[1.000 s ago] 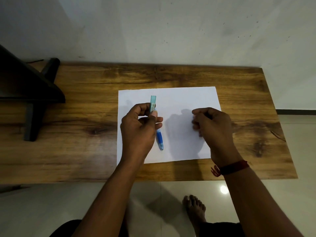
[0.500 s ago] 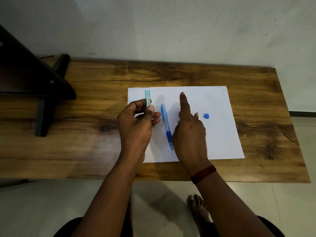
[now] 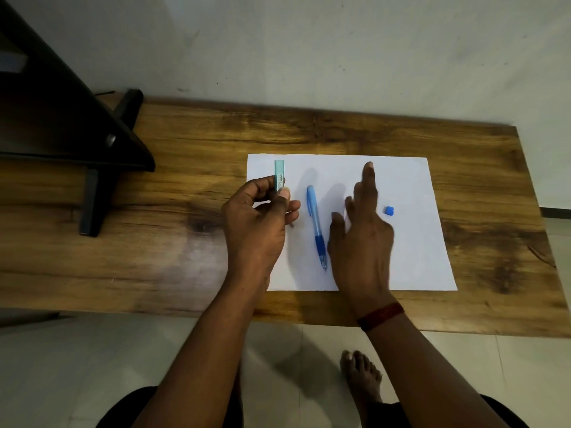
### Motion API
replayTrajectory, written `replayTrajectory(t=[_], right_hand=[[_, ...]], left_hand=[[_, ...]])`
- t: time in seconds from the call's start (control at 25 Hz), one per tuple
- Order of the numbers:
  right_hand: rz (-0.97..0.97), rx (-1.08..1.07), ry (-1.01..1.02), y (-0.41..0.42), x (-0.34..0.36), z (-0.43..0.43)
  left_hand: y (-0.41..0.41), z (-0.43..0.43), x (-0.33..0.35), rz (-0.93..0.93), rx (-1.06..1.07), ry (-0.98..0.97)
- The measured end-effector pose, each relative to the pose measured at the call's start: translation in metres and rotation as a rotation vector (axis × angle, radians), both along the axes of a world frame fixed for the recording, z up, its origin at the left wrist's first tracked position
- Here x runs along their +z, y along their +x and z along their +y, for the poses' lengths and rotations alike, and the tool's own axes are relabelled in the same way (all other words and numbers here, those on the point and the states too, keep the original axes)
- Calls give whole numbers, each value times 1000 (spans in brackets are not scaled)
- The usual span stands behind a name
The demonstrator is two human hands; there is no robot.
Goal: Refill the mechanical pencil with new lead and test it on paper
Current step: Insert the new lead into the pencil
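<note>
Left hand (image 3: 256, 223) pinching teal lead case (image 3: 279, 175) between thumb and fingers, case upright over left part of paper (image 3: 411, 242). Right hand (image 3: 361, 239) empty, fingers spread, index extended, over middle of paper; contact with sheet unclear. Blue mechanical pencil (image 3: 315, 225) flat on paper between the hands, tip toward near edge, top end toward wall, just beside right hand. Small blue cap (image 3: 389, 210) on paper right of right hand, apart from pencil. Paper flat on wooden bench (image 3: 185, 242). Red band (image 3: 380, 315) on right wrist. Dark stand (image 3: 61, 125) on bench at far left.
</note>
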State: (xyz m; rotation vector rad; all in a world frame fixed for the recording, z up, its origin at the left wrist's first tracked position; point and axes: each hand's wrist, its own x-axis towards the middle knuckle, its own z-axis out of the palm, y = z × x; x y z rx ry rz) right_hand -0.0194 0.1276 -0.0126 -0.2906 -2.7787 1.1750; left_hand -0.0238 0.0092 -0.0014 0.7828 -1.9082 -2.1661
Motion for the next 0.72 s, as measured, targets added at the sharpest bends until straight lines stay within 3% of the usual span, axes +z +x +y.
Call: replayTrajectory(t=[0.08,0.2,0.44,0.72], right_hand=[[126,-50,3,-5,7,18],[279,-79,178,-12,13,58],[34,3,341,-13,1,93],[-12,10,357,-15,-6,92]], left_hand=[[-1,1,1,-8,-9,4],[-1,4,3,-29,-60,-3],[1,15,3,-62,-230,-156],[6,24,-1,-21,-413,-418]])
